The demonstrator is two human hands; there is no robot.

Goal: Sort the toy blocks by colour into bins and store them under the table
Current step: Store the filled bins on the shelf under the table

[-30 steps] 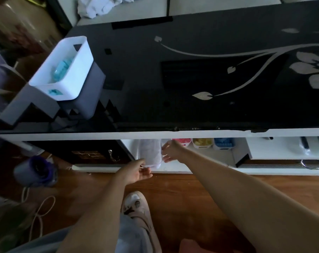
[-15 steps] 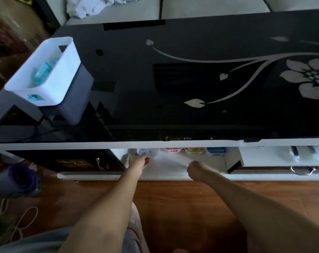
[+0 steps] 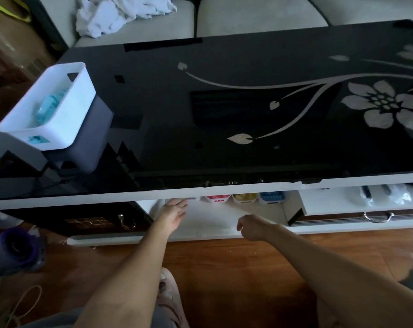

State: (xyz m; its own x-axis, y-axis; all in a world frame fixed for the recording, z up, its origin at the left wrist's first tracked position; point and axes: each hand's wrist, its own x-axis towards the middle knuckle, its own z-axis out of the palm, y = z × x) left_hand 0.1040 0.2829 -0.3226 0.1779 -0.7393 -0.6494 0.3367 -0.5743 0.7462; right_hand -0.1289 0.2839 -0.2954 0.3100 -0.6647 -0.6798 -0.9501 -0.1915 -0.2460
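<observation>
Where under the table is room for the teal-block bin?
Bare shelf lies in front of the red bin, yellow bin and blue bin, between the left hand and right hand. A narrow strip lies left of the left hand, beside the dark cabinet. The back row is crowded.

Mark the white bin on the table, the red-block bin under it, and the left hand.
white bin [image 3: 70, 107]: head view, outer side wall.
red-block bin [image 3: 225, 200]: head view, front wall.
left hand [image 3: 174, 211]: head view, middle of the hand.
</observation>
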